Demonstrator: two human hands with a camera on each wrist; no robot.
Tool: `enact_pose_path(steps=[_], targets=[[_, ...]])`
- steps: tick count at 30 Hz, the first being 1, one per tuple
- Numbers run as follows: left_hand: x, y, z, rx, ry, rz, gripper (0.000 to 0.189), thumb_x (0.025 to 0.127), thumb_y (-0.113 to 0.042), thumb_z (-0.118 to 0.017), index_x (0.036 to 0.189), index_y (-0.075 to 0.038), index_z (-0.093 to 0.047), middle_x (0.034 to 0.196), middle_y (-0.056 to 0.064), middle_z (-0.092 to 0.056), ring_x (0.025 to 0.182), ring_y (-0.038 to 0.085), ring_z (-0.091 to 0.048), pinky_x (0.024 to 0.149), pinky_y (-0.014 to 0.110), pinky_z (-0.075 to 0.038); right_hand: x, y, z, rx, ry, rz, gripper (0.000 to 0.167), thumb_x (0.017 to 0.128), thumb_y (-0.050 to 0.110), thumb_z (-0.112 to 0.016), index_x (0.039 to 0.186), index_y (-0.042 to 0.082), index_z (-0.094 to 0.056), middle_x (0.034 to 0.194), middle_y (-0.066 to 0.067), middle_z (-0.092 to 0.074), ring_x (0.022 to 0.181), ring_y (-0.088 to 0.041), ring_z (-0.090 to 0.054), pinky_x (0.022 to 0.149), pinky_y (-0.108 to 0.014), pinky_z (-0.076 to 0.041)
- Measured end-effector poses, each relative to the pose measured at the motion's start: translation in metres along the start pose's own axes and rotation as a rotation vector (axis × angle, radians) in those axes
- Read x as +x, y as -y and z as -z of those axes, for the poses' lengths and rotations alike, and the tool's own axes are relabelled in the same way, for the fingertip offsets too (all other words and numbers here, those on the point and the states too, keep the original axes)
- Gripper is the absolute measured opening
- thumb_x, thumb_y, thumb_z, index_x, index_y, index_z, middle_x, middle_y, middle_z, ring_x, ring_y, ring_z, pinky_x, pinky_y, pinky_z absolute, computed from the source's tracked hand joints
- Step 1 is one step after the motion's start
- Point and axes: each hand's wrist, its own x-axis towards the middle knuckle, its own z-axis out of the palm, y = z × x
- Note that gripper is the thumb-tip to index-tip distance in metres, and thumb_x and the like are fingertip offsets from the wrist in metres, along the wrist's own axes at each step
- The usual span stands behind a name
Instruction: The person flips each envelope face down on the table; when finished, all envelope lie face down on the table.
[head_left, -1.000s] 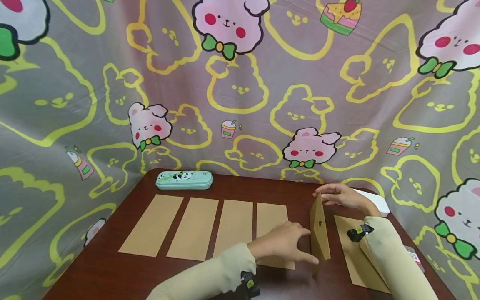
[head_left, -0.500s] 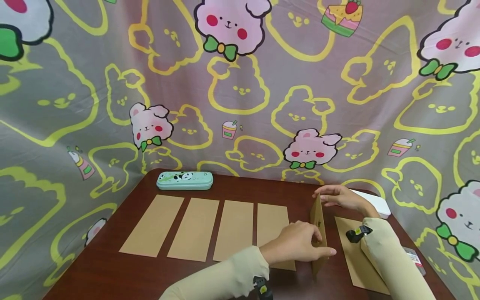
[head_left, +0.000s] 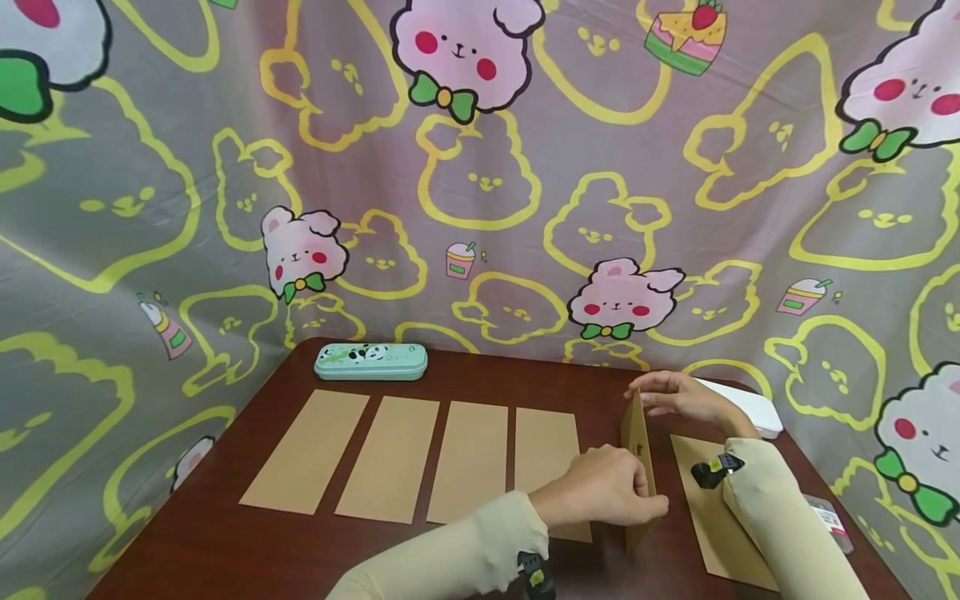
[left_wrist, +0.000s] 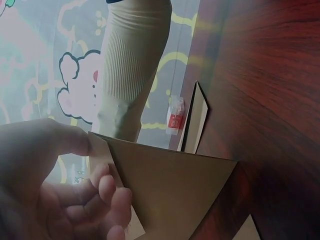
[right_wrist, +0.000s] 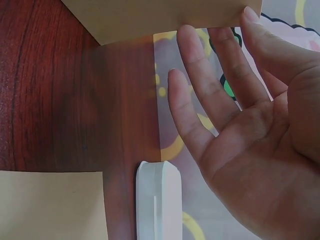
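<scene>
A brown kraft-paper envelope (head_left: pixel 637 437) stands on its long edge on the table, with small dark print on its face. My left hand (head_left: pixel 603 487) pinches its near end between thumb and fingers; in the left wrist view a narrow folded flap (left_wrist: pixel 116 172) lies by the fingertips. At the far upper corner, my right hand (head_left: pixel 686 398) holds the envelope with thumb and fingertips, as the right wrist view shows on the envelope (right_wrist: pixel 165 17). Several flat envelopes (head_left: pixel 386 458) lie in a row to the left. Another flat envelope (head_left: pixel 720 500) lies under my right forearm.
A mint pencil case (head_left: pixel 371 362) with a panda print sits at the back left. A white case (head_left: pixel 746 408) lies behind my right hand. Right of my forearm is a clear plastic pack (head_left: pixel 828 521) with a red label. A patterned curtain (head_left: pixel 480 192) hangs behind the dark table.
My left hand has moved right to the near end of the upright envelope, and its spread fingers have closed into a pinch there. The right hand keeps its hold at the far corner.
</scene>
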Motion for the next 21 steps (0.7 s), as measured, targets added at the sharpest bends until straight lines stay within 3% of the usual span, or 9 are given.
enact_pose_path(steps=[3,6,13,18,21], targets=[[-0.0002,-0.0011,-0.0013,-0.006,-0.01,-0.006,0.035,0.089,-0.048,-0.067,0.057,-0.034,-0.062,0.053,-0.025,-0.053,0.057,-0.005,-0.05,0.051,0.02,-0.042,-0.0007,-0.0003,-0.0011,0.002,-0.006,-0.004,0.036,0.105,0.016,-0.057,0.135,-0.004,-0.057,0.134,-0.019,-0.066,0.113,0.0,-0.066,0.093,-0.031,-0.059],[0.0,-0.0018,-0.0025,-0.003,-0.034,-0.015,0.037,0.086,-0.044,-0.068,0.052,-0.032,-0.059,0.05,-0.024,-0.05,0.055,-0.005,-0.048,0.049,0.02,-0.041,-0.0012,-0.0011,-0.0012,0.011,-0.005,-0.011,0.037,0.106,0.017,-0.057,0.136,-0.004,-0.056,0.136,-0.023,-0.063,0.114,0.0,-0.066,0.094,-0.032,-0.058],[0.0004,0.0021,-0.0034,0.057,-0.115,-0.085,0.042,0.081,-0.034,-0.072,0.047,-0.026,-0.048,0.044,-0.019,-0.037,0.047,-0.005,-0.036,0.042,0.017,-0.034,0.0003,-0.0033,-0.0014,0.024,-0.008,-0.008,0.037,0.105,0.017,-0.057,0.136,-0.004,-0.056,0.132,-0.006,-0.069,0.114,0.0,-0.066,0.094,-0.032,-0.058],[-0.0023,0.0059,-0.001,0.086,-0.169,-0.161,0.048,0.08,-0.027,-0.072,0.046,-0.023,-0.039,0.042,-0.015,-0.024,0.045,-0.005,-0.022,0.04,0.016,-0.02,0.0016,-0.0038,-0.0035,0.002,-0.023,-0.011,0.038,0.105,0.018,-0.059,0.136,-0.003,-0.057,0.134,-0.013,-0.068,0.113,-0.002,-0.068,0.095,-0.036,-0.059],[-0.0042,0.0065,0.0005,0.098,-0.199,-0.174,0.048,0.08,-0.026,-0.072,0.046,-0.023,-0.039,0.042,-0.016,-0.024,0.045,-0.005,-0.021,0.041,0.016,-0.02,0.0016,-0.0045,-0.0052,0.006,-0.035,-0.021,0.041,0.104,0.018,-0.06,0.138,-0.005,-0.055,0.132,-0.007,-0.07,0.113,-0.003,-0.068,0.095,-0.039,-0.059]])
